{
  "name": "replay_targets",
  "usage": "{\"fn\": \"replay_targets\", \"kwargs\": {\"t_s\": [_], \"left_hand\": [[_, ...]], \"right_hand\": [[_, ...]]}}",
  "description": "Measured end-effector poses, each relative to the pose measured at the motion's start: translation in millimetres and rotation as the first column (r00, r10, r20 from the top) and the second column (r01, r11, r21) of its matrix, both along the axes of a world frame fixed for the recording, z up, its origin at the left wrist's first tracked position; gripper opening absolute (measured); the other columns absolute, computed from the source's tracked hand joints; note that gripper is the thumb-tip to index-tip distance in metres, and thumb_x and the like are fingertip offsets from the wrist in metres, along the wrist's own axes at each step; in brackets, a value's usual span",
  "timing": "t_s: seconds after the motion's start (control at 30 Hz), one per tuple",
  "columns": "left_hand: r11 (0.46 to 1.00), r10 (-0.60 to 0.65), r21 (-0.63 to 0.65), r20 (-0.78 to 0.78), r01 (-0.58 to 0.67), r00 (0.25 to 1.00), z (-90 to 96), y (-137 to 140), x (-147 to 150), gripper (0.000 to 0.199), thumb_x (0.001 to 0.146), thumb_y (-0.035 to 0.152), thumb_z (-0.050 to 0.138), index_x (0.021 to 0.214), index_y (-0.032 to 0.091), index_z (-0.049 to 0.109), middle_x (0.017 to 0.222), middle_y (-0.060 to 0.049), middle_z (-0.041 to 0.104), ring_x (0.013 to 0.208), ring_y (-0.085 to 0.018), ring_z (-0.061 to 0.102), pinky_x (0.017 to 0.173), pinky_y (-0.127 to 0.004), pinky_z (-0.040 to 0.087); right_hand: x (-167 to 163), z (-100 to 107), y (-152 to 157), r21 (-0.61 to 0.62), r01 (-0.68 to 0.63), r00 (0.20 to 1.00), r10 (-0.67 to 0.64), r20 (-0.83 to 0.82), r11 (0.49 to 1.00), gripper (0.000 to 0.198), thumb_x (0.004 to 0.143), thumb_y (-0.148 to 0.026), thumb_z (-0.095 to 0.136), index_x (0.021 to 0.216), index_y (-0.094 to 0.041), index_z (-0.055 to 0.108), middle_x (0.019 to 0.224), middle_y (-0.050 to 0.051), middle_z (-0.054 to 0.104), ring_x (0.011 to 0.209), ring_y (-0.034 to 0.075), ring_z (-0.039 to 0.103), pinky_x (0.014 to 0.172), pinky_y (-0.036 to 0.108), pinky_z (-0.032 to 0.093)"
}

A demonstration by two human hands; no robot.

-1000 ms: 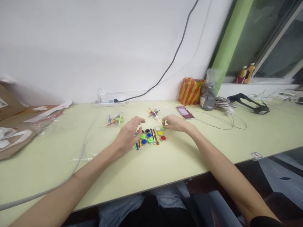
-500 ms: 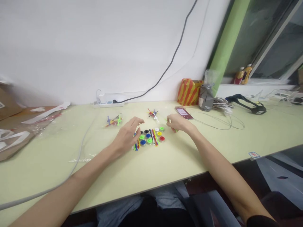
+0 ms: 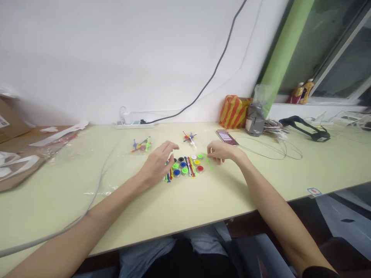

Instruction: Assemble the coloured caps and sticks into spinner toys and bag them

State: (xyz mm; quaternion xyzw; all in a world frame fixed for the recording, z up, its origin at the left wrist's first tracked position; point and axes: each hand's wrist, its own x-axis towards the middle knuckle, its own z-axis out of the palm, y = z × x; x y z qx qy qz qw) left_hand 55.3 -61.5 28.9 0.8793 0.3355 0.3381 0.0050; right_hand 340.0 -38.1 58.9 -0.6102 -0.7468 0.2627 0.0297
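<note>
Pale surface (image 3: 185, 208), white wall (image 3: 87, 58) behind: a green stick (image 3: 210, 163) is now slanting just right of the coloured discs (image 3: 184, 170).
Coming clear of the right hand (image 3: 219, 151), the stick is joining the discs on their right side; that hand's fingers are curling beside it (whether they are still pinching it, I cannot tell). The left hand (image 3: 157, 164) is arching beside the left-side sticks (image 3: 168, 178), thumb apart from fingers, with nothing visibly held.

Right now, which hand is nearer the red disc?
Right: the right hand is beyond the red disc, to its right; the left hand is farther off, to its left.
</note>
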Motion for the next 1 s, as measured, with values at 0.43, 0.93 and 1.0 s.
{"fn": "replay_targets", "kwargs": {"t_s": [0.43, 0.93, 1.0], "left_hand": [[1.0, -0.007, -0.009, -0.01, 0.007, 1.0, 0.5, -1.0, -0.3, 0.03, 0.091, 0.01, 0.043, 0.116, 0.022, 0.054, 0.113, -0.007, 0.06, 0.096, -0.02, 0.061, 0.085, -0.033, 0.049], [1.0, -0.012, -0.013, -0.023, 0.012, 1.0, 1.0, -1.8, 0.0, 0.03, 0.092, 0.009, 0.041, 0.116, 0.022, 0.053, 0.114, -0.007, 0.059, 0.098, -0.021, 0.06, 0.086, -0.034, 0.047], [1.0, -0.012, -0.014, -0.025, 0.011, 1.0, 1.4, -2.3, 0.1, 0.03, 0.092, 0.009, 0.041, 0.116, 0.022, 0.052, 0.114, -0.007, 0.059, 0.098, -0.02, 0.061, 0.086, -0.034, 0.047]], "right_hand": [[0.7, -4.7, 5.6, -0.064, -0.096, 0.995, 0.093, -0.045, 0.993, 0.004, 0.08, -0.014, 0.064, 0.077, -0.014, 0.063, 0.072, 0.006, 0.071, 0.058, 0.013, 0.064, 0.048, 0.021, 0.044], [2.7, -6.5, 8.4, -0.029, -0.145, 0.987, 0.143, -0.068, 0.989, 0.015, 0.079, -0.007, 0.055, 0.085, -0.015, 0.066, 0.073, 0.006, 0.068, 0.059, 0.013, 0.062, 0.047, 0.02, 0.041], [1.9, -3.9, 5.7, -0.028, -0.145, 0.988, 0.143, -0.055, 0.989, 0.017, 0.079, -0.007, 0.054, 0.086, -0.016, 0.066, 0.073, 0.005, 0.068, 0.059, 0.013, 0.062, 0.047, 0.021, 0.041]]}}
